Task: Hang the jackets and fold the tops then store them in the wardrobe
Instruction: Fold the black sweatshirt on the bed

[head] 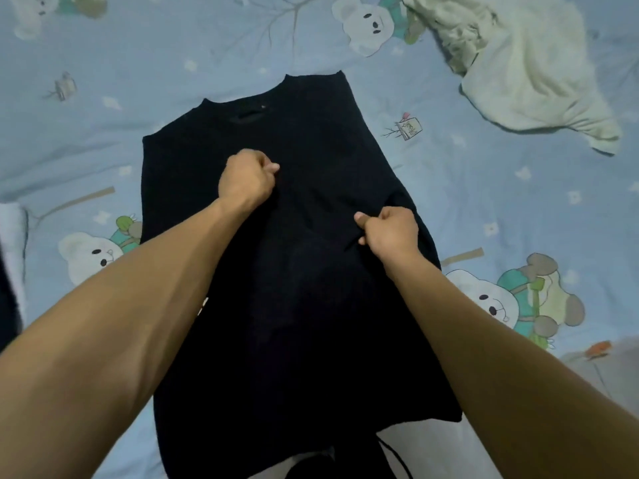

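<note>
A black, soft knit top (276, 271) lies flat on a bed covered with a light-blue sheet printed with cartoon bears (103, 115). The collar points away from the person and the hem lies nearest the camera. Both sides appear already turned inward, giving a narrow panel.

The left hand (247, 179) is curled and pinches the fabric near the upper middle of the top. The right hand (390, 233) is also curled and pinches a fold of fabric near the right edge, at mid-length. Both hands rest on the garment.

Handling judgement: the fabric looks light, limp and non-slippery. It will not hold a crease unaided and will sag if lifted by a single point. Take hold at two points across the width, at the shoulder line or the hem corners, and keep the layers pinched together so the inner folds do not slip out. Smooth the panel flat before each further fold.

A crumpled cream-white fleecy garment (518, 63) lies well apart on the bed at the upper right. The wardrobe is not in view.
</note>
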The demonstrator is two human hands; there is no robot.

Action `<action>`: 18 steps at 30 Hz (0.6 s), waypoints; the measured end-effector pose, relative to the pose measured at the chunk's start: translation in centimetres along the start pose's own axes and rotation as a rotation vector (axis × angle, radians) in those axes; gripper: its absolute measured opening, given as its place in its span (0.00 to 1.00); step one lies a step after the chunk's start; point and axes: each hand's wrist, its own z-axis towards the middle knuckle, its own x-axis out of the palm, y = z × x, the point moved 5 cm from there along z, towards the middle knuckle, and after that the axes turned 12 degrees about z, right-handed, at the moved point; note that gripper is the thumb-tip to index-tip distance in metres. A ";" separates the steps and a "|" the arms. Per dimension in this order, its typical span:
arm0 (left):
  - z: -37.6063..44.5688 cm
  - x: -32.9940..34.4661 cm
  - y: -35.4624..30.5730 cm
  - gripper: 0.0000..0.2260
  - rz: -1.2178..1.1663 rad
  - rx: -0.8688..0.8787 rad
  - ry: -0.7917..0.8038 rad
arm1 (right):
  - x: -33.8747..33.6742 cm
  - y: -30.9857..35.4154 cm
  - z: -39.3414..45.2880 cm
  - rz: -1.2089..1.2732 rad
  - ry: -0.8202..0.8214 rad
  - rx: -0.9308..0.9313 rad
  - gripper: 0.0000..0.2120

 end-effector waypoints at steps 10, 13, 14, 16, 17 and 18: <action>-0.9 2.5 -2.2 0.15 0.125 0.110 -0.044 | -0.9 -0.6 1.5 0.028 0.182 0.043 0.17; -1.8 1.9 -1.9 0.16 0.199 0.123 -0.157 | -1.5 -0.1 0.7 -0.102 0.111 -0.021 0.17; -2.2 1.9 -2.5 0.20 0.225 0.190 -0.197 | -2.0 0.4 0.4 -0.160 0.076 -0.081 0.17; -3.3 2.1 -4.3 0.25 0.285 0.407 -0.279 | -2.9 1.8 0.0 -0.293 -0.049 -0.329 0.12; -3.8 2.5 -5.6 0.26 0.318 0.522 -0.292 | -3.3 2.8 -0.3 -0.361 -0.117 -0.528 0.08; -4.2 3.3 -6.6 0.28 0.355 0.609 -0.265 | -3.3 3.4 -0.5 -0.442 -0.150 -0.728 0.08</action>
